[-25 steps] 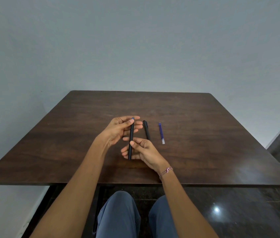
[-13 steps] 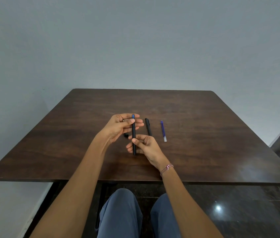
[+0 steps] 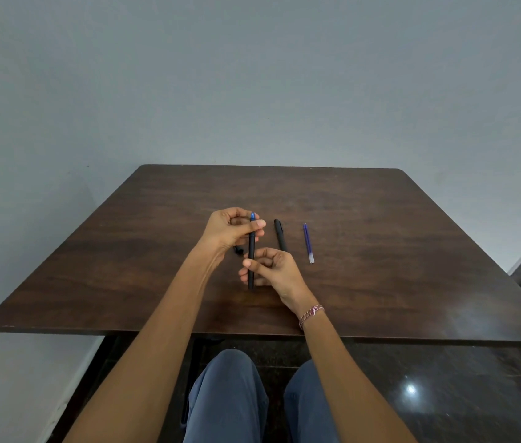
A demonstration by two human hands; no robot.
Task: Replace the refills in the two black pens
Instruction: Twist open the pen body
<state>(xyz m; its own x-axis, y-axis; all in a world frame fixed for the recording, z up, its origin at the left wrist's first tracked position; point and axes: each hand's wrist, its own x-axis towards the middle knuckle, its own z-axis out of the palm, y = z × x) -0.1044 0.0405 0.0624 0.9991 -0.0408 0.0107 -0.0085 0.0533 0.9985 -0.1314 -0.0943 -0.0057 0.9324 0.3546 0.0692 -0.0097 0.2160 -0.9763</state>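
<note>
Left hand (image 3: 228, 230) is up over the table, fingers curled, thumb laid across the top end of the pen (image 3: 251, 246): a firm grasp near its upper end. Right hand (image 3: 273, 271) has the lower half, thumb and forefinger pinching the barrel, the other fingers folded behind it. So both hands are on the one pen, which runs nearly straight up and down in the view, held over the table (image 3: 380, 251) about midway across. A blue tip (image 3: 252, 215) pokes out of its top, just above the left thumb. Whether that blue is a refill's end or part of the pen, can't tell from here.

Just right of the hands, the second pen (image 3: 279, 236) lies flat on the wood, pointing away from the person, its near end hidden behind the right hand. Further right, apart from it, a blue refill (image 3: 308, 243) lies roughly parallel, pale end nearest the person. On the other side, a small black bit (image 3: 238, 250) sits on the table just beside the left wrist, too small to say what it is.

A beaded bracelet (image 3: 312, 314) rings the right wrist. Below the table's near edge are knees in blue trousers (image 3: 227, 394), over a dark glossy floor (image 3: 444, 394). Grey wall (image 3: 252, 75) behind.
</note>
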